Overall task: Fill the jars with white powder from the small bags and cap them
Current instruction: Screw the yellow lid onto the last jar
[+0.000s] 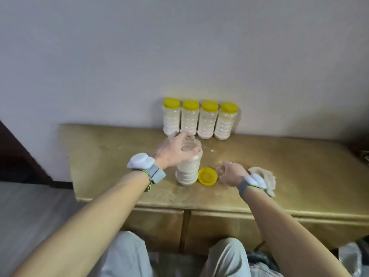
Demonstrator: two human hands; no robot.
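An uncapped clear ribbed jar (188, 168), filled most of the way with white powder, stands near the middle of the wooden cabinet top (279, 168). My left hand (173, 151) grips its open rim from the left. A yellow cap (207, 175) lies upside down just right of the jar. My right hand (231, 173) rests on the cabinet top beside the cap, fingers curled toward it; whether they touch the cap is unclear. Several capped jars (199, 119) of powder stand in a row against the wall.
A crumpled pale cloth or emptied bag (265, 179) lies behind my right wrist. Powder dust speckles the cabinet top. A plastic bag (349, 256) sits on the floor at lower right. My knees are below the cabinet's front edge.
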